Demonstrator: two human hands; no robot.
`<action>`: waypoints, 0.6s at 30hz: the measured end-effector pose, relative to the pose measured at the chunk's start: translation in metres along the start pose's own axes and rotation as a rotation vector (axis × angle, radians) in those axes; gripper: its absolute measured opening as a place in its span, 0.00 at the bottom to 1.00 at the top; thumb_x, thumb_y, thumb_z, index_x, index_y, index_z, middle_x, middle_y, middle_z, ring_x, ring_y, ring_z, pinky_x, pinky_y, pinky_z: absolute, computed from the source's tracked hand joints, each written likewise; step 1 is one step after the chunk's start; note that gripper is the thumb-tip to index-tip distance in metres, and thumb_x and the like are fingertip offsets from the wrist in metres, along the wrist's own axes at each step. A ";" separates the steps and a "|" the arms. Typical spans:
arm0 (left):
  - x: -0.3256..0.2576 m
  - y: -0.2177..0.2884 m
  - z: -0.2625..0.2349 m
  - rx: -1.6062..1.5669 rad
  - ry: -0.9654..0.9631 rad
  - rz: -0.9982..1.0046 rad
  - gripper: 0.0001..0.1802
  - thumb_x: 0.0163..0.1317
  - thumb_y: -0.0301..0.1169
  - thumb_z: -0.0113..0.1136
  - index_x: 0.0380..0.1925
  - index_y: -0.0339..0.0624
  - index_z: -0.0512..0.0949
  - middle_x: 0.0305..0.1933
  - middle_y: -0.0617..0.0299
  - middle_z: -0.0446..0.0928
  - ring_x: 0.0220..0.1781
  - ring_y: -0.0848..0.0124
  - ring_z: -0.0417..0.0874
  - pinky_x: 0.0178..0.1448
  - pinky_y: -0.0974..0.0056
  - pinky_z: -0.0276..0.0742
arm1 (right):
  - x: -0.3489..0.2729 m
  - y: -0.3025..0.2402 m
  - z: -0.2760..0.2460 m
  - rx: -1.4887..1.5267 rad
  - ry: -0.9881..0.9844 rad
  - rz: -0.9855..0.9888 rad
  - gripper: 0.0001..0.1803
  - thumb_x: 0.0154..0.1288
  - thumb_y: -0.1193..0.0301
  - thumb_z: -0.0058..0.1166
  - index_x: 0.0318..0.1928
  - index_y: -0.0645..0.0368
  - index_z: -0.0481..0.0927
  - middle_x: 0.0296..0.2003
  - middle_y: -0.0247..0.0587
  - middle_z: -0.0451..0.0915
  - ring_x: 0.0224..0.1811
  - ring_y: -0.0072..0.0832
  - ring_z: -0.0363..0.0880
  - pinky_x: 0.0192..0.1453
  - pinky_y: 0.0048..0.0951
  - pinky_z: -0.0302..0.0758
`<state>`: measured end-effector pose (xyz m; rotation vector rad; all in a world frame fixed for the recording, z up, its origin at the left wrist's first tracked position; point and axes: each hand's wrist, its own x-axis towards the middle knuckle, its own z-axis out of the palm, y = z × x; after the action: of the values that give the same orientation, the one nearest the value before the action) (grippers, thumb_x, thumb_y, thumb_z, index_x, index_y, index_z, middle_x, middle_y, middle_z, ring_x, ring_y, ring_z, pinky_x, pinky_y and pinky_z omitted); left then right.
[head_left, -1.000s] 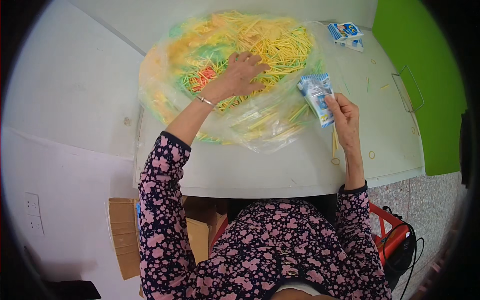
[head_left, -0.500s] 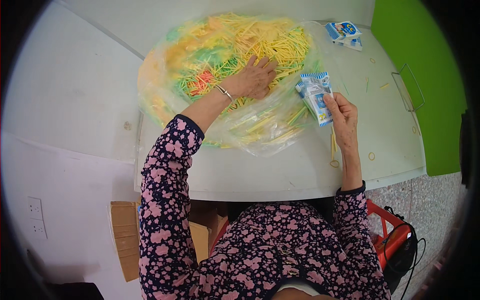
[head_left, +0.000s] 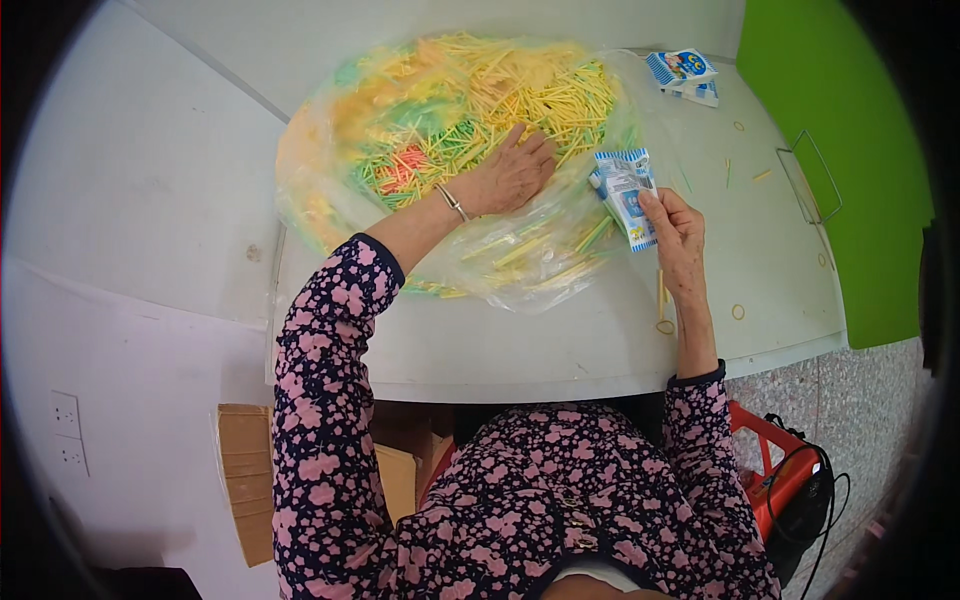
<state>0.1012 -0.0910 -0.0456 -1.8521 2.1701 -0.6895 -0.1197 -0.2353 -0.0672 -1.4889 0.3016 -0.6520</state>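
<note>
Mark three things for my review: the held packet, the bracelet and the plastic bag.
Packet (head_left: 626,199): head view, middle of its printed face.
Bracelet (head_left: 452,203): head view, on its band.
Plastic bag (head_left: 543,266): head view, on its near wall.

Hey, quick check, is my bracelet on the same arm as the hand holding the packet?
No, the bracelet is on the left wrist, while the right hand holds the packet.

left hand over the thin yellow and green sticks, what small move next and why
I'd probably curl the left hand round a few thin yellow and green sticks: it is palm down over their pile in the open clear plastic bag, its underside hidden, while the right hand grips a rectangular blue-and-white packet.
</note>
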 end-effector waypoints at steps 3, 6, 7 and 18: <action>-0.007 0.000 -0.001 0.049 0.071 -0.041 0.10 0.55 0.32 0.49 0.32 0.38 0.73 0.43 0.54 0.69 0.51 0.60 0.67 0.58 0.51 0.59 | 0.001 0.003 -0.002 0.006 0.007 -0.006 0.13 0.66 0.65 0.50 0.34 0.63 0.79 0.23 0.22 0.72 0.24 0.08 0.61 0.28 0.14 0.58; -0.020 -0.008 -0.004 0.032 -0.040 -0.189 0.10 0.55 0.32 0.49 0.33 0.38 0.72 0.42 0.53 0.70 0.50 0.59 0.67 0.57 0.50 0.60 | 0.002 -0.001 0.000 0.038 0.019 -0.003 0.13 0.66 0.64 0.50 0.34 0.63 0.79 0.23 0.22 0.72 0.24 0.08 0.61 0.28 0.14 0.57; -0.025 -0.011 -0.006 0.041 -0.040 -0.192 0.10 0.55 0.32 0.49 0.33 0.38 0.72 0.42 0.53 0.70 0.50 0.59 0.67 0.57 0.50 0.60 | 0.003 0.001 0.000 0.036 0.013 0.008 0.13 0.66 0.64 0.50 0.34 0.62 0.79 0.23 0.22 0.72 0.24 0.08 0.61 0.28 0.14 0.57; -0.065 -0.022 -0.047 -0.815 0.197 -0.665 0.17 0.64 0.38 0.42 0.40 0.32 0.67 0.38 0.50 0.74 0.45 0.58 0.76 0.51 0.59 0.69 | 0.028 -0.026 0.051 0.116 -0.049 0.034 0.12 0.65 0.64 0.51 0.36 0.60 0.80 0.25 0.22 0.74 0.26 0.07 0.63 0.30 0.14 0.59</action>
<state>0.1125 -0.0201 -0.0036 -3.1055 2.0975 -0.0273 -0.0742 -0.2079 -0.0314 -1.3837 0.2466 -0.5959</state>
